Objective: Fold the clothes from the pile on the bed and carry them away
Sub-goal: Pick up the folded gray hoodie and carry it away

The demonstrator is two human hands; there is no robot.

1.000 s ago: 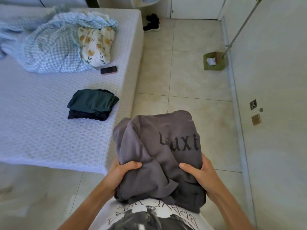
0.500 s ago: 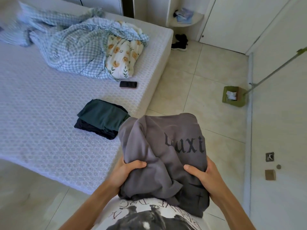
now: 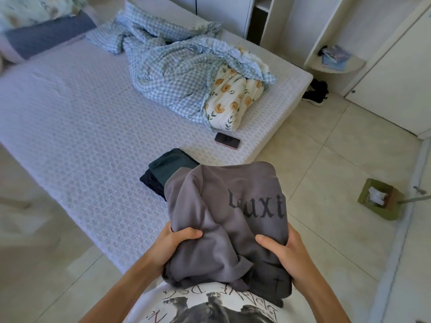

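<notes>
A bundled grey shirt (image 3: 224, 217) with dark lettering is held against my chest, above the floor beside the bed. My left hand (image 3: 172, 245) grips its left side, thumb on top. On the right side my right hand (image 3: 283, 255) clasps it the same way. A small stack of folded dark green and black clothes (image 3: 166, 170) lies on the white mattress (image 3: 70, 127) near its edge, partly hidden behind the grey shirt.
A crumpled blue checked quilt (image 3: 177, 73) with a floral lining lies at the far end of the bed. A phone (image 3: 227, 140) lies beside it. Black shoes (image 3: 314, 93), a corner shelf (image 3: 335, 64) and a green box (image 3: 379, 199) stand on the tiled floor.
The view has swung left and up, so more of the bed and the far wardrobe show. The folded stack now sits partly behind the shirt. Both hands keep the same grip.
</notes>
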